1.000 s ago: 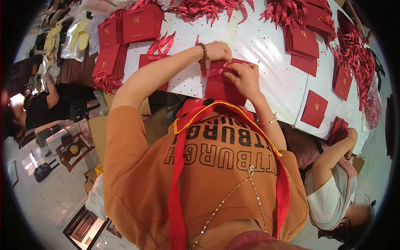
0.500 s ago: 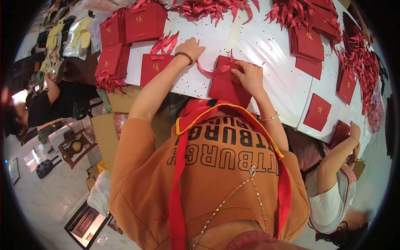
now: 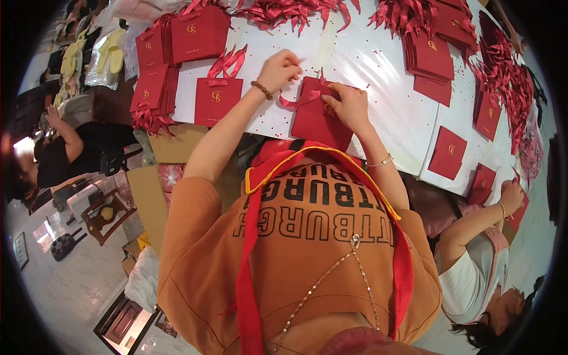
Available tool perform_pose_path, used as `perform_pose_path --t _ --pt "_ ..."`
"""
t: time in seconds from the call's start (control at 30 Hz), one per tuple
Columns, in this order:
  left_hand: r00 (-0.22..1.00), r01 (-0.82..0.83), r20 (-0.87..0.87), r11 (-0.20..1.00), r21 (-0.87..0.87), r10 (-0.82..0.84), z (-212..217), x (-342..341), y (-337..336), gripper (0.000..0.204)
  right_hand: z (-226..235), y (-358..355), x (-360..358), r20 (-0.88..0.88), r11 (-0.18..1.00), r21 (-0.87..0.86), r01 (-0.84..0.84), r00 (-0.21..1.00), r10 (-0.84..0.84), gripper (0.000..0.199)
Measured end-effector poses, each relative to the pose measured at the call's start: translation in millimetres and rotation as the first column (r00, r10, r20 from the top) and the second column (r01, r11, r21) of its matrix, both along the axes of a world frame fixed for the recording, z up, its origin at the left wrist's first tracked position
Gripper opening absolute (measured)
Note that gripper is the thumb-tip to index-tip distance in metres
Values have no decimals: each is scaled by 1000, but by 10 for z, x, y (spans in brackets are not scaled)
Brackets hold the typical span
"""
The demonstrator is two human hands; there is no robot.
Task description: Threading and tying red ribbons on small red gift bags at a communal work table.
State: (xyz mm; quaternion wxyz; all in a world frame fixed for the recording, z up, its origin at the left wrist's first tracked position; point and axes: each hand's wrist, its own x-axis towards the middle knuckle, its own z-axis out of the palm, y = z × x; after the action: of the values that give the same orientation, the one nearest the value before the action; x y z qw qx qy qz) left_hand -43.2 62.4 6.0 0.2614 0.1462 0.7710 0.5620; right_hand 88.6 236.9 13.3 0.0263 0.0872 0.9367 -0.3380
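A small red paper gift bag (image 3: 319, 123) lies flat at the table's near edge in front of me. My right hand (image 3: 349, 107) is closed over its upper right part, thumb and fingers gripping it near the top. A red ribbon (image 3: 289, 103) runs out from the bag's top and curls to the left; a short end stands up above it. My left hand (image 3: 280, 71) is raised left of the bag, its fingers curled in a pinch; whatever is between the fingertips is too small to make out. Left of my left forearm lies another red bag (image 3: 218, 102) with looped ribbon handles.
Stacked red bags (image 3: 200, 34) stand at the far left, more stacks (image 3: 431, 59) at the right. Piles of red ribbon (image 3: 296, 12) line the far side. Tiny red dots are scattered over the white table (image 3: 260, 47). A co-worker's hand (image 3: 512, 194) holds something red at the right.
My left hand has risen and its fingers have curled; the ribbon end below it hangs in a shorter curl. My right hand stays on the bag. The co-worker's hand has moved off a bag.
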Motion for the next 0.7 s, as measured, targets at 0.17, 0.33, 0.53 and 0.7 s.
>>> perform_pose_path --t 0.17,0.33,0.53,0.7 --pt "905 247 -330 963 -107 -269 151 302 349 14 -5 43 -19 -21 993 -106 -49 999 47 29" --pt "812 260 -431 904 -340 -395 264 300 375 16 169 181 229 -250 971 237 -1 966 62 27" --pt "837 309 -367 904 -295 -406 280 298 378 17 182 306 381 -13 982 -170 84 996 -87 28" --pt "818 193 -485 941 -277 -311 336 489 368 21 -13 295 334 73 893 -395 217 976 -205 30"
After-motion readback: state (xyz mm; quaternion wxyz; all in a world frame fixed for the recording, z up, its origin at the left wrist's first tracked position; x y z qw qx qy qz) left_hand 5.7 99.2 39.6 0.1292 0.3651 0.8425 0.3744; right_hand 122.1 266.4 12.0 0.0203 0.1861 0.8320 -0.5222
